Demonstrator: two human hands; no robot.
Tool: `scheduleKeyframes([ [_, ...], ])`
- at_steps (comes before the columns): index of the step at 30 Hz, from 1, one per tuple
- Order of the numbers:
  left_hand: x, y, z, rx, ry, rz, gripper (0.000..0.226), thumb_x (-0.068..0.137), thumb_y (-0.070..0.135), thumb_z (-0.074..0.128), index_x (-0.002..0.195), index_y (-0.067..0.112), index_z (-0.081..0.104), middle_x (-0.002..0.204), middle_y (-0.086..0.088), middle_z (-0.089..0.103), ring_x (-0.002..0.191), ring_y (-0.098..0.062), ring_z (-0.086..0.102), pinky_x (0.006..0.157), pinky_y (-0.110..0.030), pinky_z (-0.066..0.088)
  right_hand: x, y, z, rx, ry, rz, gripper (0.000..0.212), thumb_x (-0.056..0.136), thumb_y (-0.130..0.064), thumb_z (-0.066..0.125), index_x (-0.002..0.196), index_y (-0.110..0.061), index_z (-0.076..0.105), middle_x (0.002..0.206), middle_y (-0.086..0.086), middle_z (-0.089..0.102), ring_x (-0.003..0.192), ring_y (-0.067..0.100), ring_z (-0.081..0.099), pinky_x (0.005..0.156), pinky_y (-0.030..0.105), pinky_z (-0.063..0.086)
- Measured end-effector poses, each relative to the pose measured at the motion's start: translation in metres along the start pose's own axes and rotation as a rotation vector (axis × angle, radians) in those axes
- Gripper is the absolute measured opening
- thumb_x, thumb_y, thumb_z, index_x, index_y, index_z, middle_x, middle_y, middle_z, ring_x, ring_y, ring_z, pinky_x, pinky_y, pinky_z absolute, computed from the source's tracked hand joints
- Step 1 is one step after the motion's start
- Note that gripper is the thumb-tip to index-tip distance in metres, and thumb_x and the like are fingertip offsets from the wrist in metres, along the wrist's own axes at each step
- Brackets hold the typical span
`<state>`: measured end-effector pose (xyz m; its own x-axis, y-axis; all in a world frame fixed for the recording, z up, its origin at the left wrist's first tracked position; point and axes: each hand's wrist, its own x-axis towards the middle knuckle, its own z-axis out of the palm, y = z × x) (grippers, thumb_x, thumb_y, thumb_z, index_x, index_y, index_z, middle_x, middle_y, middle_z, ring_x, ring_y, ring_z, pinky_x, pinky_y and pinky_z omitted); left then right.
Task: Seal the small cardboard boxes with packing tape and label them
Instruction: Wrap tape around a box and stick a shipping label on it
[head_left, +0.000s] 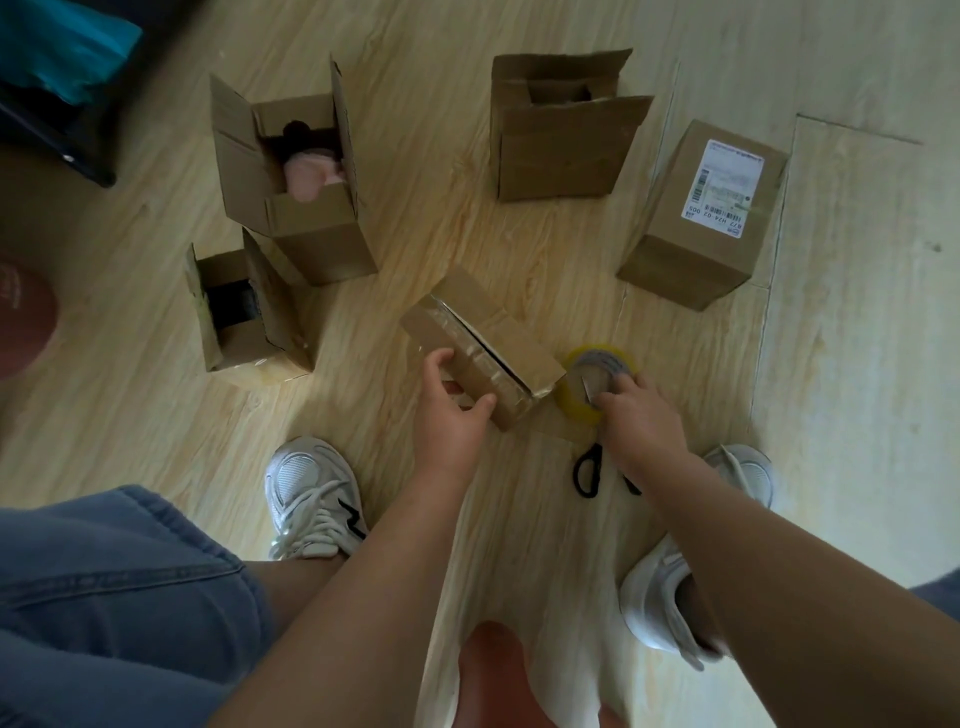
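Box (498, 332) lies on its side on the floor (415, 104), centre of view, just ahead of the feet. Long axis runs upper left to lower right; the taped flap face points up and left. A dark slit shows along the flap seam, with glossy tape crossing it.

Left hand (454, 410) grips the box's near edge, thumb on one side and fingers curled round the lower corner. Right hand (641, 415) holds the tape roll (576, 402), fingers curled over its rim. The roll touches the box's lower right end.

Count: five boxes, all plain brown corrugated card and rectangular. Three stand open: tall box (317, 244) with something pink inside, low box (249, 343) with dark contents, rear box (556, 156). Labelled box (680, 260) is shut, with a white label (724, 182) on its upper face.

One roll: yellowish clear tape on a card core. One pair of scissors (587, 470) with black loop handles, partly under the right wrist.

Floor: pale wood-grain planks. Two white sneakers (311, 493).
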<state>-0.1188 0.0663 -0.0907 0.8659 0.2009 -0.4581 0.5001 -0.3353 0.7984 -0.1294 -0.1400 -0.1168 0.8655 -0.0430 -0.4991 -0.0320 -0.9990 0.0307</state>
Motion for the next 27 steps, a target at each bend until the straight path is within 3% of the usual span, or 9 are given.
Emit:
scheduleKeyframes([
  [5,-0.003,-0.003,0.002,-0.025,-0.016,-0.016,0.063,0.088,0.014,0.071,0.137,0.035,0.037,0.106,0.005,0.059,0.097,-0.016,0.063,0.085,-0.045,0.057,-0.008,0.007,-0.009,0.344,0.182,0.101,0.027,0.098,-0.009,0.054,0.119,-0.012,0.071,0.121,0.009,0.062,0.106,0.028,0.047,0.083,0.032,0.032],
  [9,-0.006,0.000,-0.005,0.058,-0.035,-0.008,0.061,0.093,0.015,0.065,0.145,0.029,0.035,0.124,0.000,0.055,0.102,-0.015,0.057,0.074,-0.027,0.048,-0.023,0.005,-0.038,0.768,0.216,0.256,0.030,0.101,-0.015,0.053,0.127,-0.009,0.067,0.127,0.012,0.061,0.115,0.031,0.052,0.096,0.039,0.040],
  [13,-0.008,0.011,-0.014,0.151,-0.012,-0.032,0.053,0.097,0.020,0.060,0.146,0.024,0.041,0.142,-0.007,0.050,0.122,-0.025,0.053,0.093,-0.033,0.045,-0.048,-0.005,-0.075,1.075,0.253,0.261,0.029,0.101,-0.017,0.056,0.127,-0.012,0.068,0.116,0.007,0.066,0.102,0.020,0.059,0.090,0.038,0.046],
  [17,-0.013,0.040,-0.025,0.120,0.057,0.078,0.034,0.095,0.020,0.061,0.129,0.020,0.060,0.129,-0.007,0.058,0.112,-0.021,0.058,0.091,-0.033,0.048,-0.071,-0.013,-0.102,1.231,0.266,0.211,0.023,0.099,-0.014,0.057,0.117,-0.015,0.072,0.103,0.003,0.069,0.098,0.018,0.063,0.087,0.034,0.047],
  [19,-0.020,0.059,-0.032,0.051,-0.003,0.151,0.028,0.095,0.018,0.060,0.123,0.018,0.064,0.120,-0.003,0.062,0.104,-0.014,0.059,0.083,-0.027,0.047,-0.080,-0.016,-0.111,1.362,0.257,0.194,0.021,0.097,-0.015,0.061,0.115,-0.014,0.073,0.103,0.001,0.071,0.094,0.008,0.062,0.086,0.028,0.047],
  [21,-0.029,0.074,-0.038,-0.005,-0.118,0.198,0.022,0.096,0.016,0.058,0.115,0.019,0.069,0.111,0.002,0.066,0.099,-0.009,0.060,0.083,-0.024,0.048,-0.086,-0.017,-0.117,1.484,0.228,0.177,0.022,0.095,-0.017,0.065,0.116,-0.011,0.072,0.104,0.001,0.072,0.097,0.010,0.065,0.081,0.022,0.049],
  [24,-0.041,0.082,-0.043,-0.078,-0.236,0.230,0.020,0.093,0.015,0.062,0.097,0.029,0.074,0.101,0.006,0.072,0.101,-0.012,0.066,0.094,-0.037,0.053,-0.090,-0.020,-0.118,1.640,0.141,0.165,0.011,0.096,-0.020,0.065,0.102,-0.014,0.073,0.102,0.010,0.074,0.097,0.023,0.070,0.090,0.037,0.057],
  [27,-0.050,0.082,-0.048,-0.075,-0.287,0.257,0.018,0.090,0.015,0.067,0.097,0.030,0.075,0.093,0.011,0.071,0.091,-0.005,0.065,0.085,-0.028,0.050,-0.087,-0.024,-0.116,1.791,0.061,0.208,0.016,0.101,-0.019,0.056,0.103,-0.009,0.069,0.102,0.013,0.072,0.098,0.028,0.069,0.095,0.045,0.054],
])
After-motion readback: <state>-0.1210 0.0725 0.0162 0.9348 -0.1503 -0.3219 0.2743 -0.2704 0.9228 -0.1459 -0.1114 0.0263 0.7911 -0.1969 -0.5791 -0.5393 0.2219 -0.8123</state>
